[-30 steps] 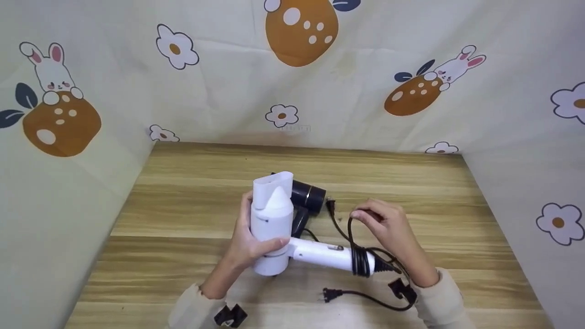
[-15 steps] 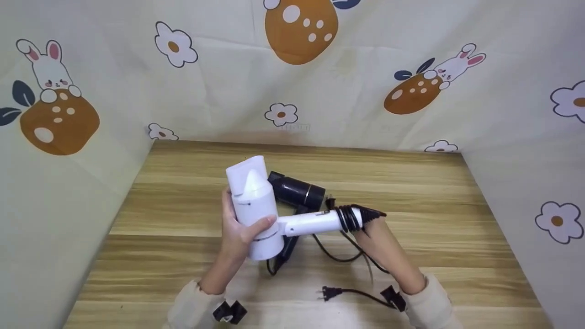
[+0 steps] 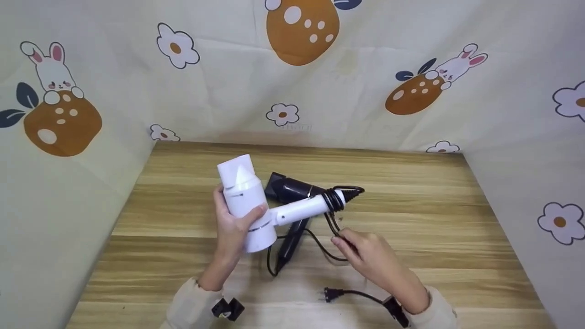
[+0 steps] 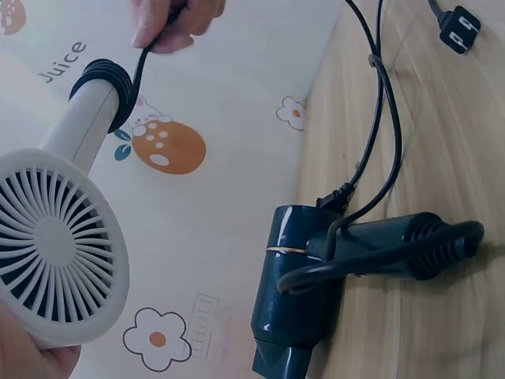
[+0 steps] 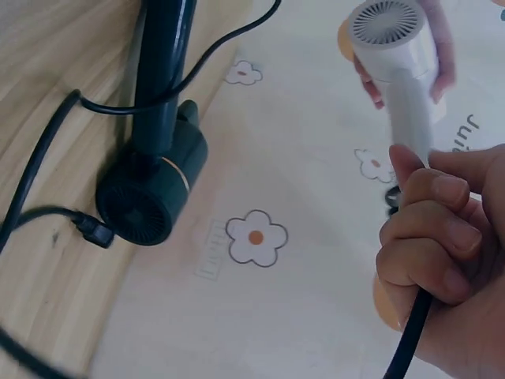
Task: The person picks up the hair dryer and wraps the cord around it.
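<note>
A white hair dryer [image 3: 247,201] with a flat nozzle is held above the table. My left hand [image 3: 231,228] grips its barrel, thumb across the front. Its handle [image 3: 297,210] points right and has black cord [image 3: 332,200] wound in several turns near the end. Below and right of that handle, my right hand [image 3: 372,258] grips the cord's free length; the right wrist view shows the fingers [image 5: 422,229] curled round it. Beneath lies a dark hair dryer [image 3: 292,189] on the table, partly covered by the white one. The left wrist view shows the white dryer's vented rear grille [image 4: 59,245].
The dark dryer's thin cord [image 3: 320,246] loops over the wooden table [image 3: 183,201]. A two-pin plug [image 3: 332,294] lies near the front, its cord running toward the right wrist. Patterned cloth walls [image 3: 228,91] enclose the back and sides.
The white dryer has moved up and left, and its handle now tilts upward to the right. My right hand has passed round the handle's end with the cord and now sits below it.
</note>
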### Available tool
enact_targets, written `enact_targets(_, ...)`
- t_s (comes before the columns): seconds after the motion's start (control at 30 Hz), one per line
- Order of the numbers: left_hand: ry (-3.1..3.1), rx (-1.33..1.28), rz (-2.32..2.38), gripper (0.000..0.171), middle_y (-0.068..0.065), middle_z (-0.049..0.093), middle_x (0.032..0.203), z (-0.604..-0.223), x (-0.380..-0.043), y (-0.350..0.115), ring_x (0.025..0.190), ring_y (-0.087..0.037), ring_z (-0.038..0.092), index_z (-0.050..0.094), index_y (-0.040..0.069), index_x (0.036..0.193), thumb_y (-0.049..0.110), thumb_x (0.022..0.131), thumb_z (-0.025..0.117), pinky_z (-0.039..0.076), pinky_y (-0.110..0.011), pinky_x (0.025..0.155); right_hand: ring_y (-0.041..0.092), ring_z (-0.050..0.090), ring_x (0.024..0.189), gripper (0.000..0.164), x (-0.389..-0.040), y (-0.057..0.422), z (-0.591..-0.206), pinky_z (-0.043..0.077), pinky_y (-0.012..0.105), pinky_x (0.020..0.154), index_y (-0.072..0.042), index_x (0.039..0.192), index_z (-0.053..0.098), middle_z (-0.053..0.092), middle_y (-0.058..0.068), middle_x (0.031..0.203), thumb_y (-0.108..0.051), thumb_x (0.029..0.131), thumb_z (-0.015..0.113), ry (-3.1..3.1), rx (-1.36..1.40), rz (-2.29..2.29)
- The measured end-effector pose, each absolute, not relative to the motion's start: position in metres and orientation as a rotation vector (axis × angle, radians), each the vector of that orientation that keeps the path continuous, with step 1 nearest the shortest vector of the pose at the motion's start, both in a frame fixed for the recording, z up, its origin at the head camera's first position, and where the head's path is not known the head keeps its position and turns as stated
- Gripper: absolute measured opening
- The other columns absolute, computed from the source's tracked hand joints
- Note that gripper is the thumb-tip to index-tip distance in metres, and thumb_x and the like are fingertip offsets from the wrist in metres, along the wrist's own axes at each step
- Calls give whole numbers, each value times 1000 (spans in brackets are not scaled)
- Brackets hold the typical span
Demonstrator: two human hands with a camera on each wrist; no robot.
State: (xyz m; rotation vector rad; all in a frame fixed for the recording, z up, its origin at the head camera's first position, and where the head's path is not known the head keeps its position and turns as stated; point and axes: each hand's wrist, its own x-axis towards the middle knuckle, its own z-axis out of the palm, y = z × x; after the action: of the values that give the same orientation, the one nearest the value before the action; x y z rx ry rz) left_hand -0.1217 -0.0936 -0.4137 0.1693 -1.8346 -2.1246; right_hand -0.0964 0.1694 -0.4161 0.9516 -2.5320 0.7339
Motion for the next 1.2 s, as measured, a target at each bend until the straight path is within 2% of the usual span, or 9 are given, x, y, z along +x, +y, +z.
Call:
enact_targets(0.07, -1823, 178, -2118, 73, -7, 53, 105, -416, -124, -96, 89, -17, 55, 31, 6, 128, -4, 69, 72, 49, -32, 77, -7, 28, 48, 19, -92, 171, -413, 26, 6, 41, -14, 73, 52, 36, -14, 53, -12, 85, 65, -2516, 979, 734)
enact_targets(0.37, -1824, 239, -2076, 80, -8, 51, 108, -429, -132, -105, 92, -20, 54, 28, 8, 132, -5, 68, 74, 49, -33, 78, -9, 37, 51, 3, -76, 190, -387, 32, 5, 42, -12, 83, 64, 56, -12, 62, -10, 85, 65, -2485, 975, 843)
enact_targets(0.6, -1935, 209, -1999, 84, -10, 52, 108, -436, -132, -104, 91, -20, 54, 27, 7, 133, -2, 66, 77, 47, -34, 79, -3, 48, 54, 14, -75, 202, -372, 42, 8, 50, -8, 90, 67, 65, -4, 72, 0, 80, 67, -2290, 1046, 930)
enact_targets(0.73, -1995, 161, -1992, 86, -12, 53, 108, -436, -128, -100, 91, -22, 54, 26, 7, 134, 1, 66, 79, 47, -36, 80, 6, 58, 57, 7, -80, 204, -369, 48, 11, 55, -2, 89, 67, 68, 4, 74, -5, 86, 62, -2141, 1102, 927)
enact_targets(0.83, -2041, 113, -1965, 87, -13, 54, 107, -435, -126, -96, 91, -23, 54, 27, 7, 134, 4, 65, 80, 48, -37, 79, 11, 62, 60, 19, -82, 202, -367, 50, 13, 58, 1, 86, 68, 68, 7, 73, -13, 92, 56, -2064, 1097, 935)
enact_targets(0.97, -2105, 52, -1915, 88, -14, 54, 106, -432, -123, -90, 89, -24, 55, 29, 6, 134, 7, 64, 81, 48, -37, 77, 12, 61, 58, 26, -83, 198, -364, 50, 14, 56, 4, 84, 68, 66, 7, 71, -17, 93, 54, -1982, 1105, 929)
enact_targets(1.2, -2305, -103, -1844, 90, -12, 56, 106, -429, -115, -78, 86, -23, 57, 29, 9, 134, 14, 62, 83, 51, -35, 72, 8, 55, 52, 25, -89, 193, -363, 43, 11, 49, 1, 87, 69, 65, 3, 70, -19, 93, 54, -1984, 1147, 864)
